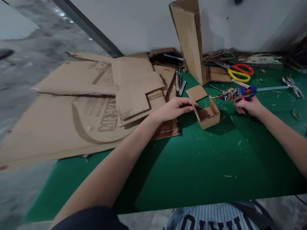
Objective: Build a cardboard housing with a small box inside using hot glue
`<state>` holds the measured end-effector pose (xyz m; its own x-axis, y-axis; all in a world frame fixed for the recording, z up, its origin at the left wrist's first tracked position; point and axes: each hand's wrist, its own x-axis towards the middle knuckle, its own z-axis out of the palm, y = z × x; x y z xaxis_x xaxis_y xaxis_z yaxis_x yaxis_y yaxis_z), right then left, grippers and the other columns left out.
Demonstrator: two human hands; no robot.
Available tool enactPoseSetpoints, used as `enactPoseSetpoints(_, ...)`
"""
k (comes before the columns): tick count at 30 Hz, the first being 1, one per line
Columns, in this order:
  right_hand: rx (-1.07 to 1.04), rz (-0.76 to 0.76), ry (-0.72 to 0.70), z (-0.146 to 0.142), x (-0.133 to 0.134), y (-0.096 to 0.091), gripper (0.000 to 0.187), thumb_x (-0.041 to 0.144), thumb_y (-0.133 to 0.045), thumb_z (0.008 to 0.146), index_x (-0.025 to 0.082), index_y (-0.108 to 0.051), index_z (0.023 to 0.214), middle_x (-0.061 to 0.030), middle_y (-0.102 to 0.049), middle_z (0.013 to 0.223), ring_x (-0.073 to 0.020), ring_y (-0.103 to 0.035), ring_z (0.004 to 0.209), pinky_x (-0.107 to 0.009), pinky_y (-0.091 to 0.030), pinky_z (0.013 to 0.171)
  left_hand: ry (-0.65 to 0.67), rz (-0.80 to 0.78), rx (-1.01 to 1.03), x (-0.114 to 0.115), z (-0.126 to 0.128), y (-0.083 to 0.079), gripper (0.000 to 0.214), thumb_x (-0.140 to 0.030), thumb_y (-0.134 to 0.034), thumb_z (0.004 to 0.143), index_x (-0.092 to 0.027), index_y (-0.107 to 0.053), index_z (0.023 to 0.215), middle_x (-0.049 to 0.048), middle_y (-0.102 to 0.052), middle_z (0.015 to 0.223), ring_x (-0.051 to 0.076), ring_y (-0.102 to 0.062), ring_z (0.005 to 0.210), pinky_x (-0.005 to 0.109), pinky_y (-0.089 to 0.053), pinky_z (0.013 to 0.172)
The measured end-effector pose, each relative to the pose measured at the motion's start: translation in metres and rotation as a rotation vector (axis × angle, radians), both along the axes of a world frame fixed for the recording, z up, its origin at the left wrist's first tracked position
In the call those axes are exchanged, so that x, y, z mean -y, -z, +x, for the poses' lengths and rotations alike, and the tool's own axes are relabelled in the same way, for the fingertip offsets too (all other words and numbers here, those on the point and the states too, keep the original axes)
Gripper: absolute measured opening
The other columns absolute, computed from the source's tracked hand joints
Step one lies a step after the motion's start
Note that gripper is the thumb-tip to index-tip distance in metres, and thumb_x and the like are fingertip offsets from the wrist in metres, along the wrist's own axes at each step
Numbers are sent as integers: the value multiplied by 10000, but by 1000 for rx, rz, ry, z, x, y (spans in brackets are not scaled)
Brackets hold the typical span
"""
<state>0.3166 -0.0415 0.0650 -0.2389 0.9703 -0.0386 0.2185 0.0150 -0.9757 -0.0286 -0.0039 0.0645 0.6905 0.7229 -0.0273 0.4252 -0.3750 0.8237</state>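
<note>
A small open cardboard box (209,122) stands on the green table, with raised walls at its left and right. My left hand (178,108) is at its left wall, fingers and thumb closed on that cardboard edge. In my right hand (250,107) is a blue hot glue gun (243,92), lit by a small red light. A clear glue stick (272,88) sticks out of its rear. The gun's nozzle is at the top of the box's right wall; whether it touches is too small to tell. Behind the box lies a flat cardboard square (196,93).
Large cardboard sheets (96,111) overlap the table's left side. A tall folded cardboard piece (188,38) stands at the back. Scissors (240,72) with red and yellow handles, a utility knife (182,88) and pliers (292,86) lie around. Scraps line the wall.
</note>
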Motion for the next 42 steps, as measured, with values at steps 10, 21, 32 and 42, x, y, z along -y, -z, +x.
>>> enactPoseSetpoints(10,5,-10,-39,2,0,1,239,310,-728,720,238,-549,578,36,-455,381,-123,-434,354,-319,-371,439,-2,-4,0,0,1,0,364,-503,-627,975,-207,-763,1139,77,-787,1172,225,-727,1119,384,-557,1049)
enactPoseSetpoints(21,-26,-14,-50,2,3,0,193,312,-695,694,236,-559,581,51,-449,372,-109,-427,351,-300,-367,431,-10,-5,-13,0,1,2,345,-492,-622,984,-217,-761,1139,74,-783,1177,221,-723,1112,391,-559,1045)
enactPoseSetpoints(32,16,-41,-66,3,6,-5,207,318,-688,706,250,-525,597,45,-429,379,-125,-430,376,-318,-386,457,-15,0,-19,0,1,0,348,-498,-630,986,-217,-763,1142,75,-784,1179,216,-722,1115,371,-559,1041)
enactPoseSetpoints(42,8,-56,-64,7,7,-4,209,303,-693,700,246,-531,581,28,-437,386,-138,-441,382,-333,-358,468,-18,-5,-8,1,1,0,374,-526,-630,981,-211,-762,1133,78,-783,1169,216,-726,1097,374,-565,1027)
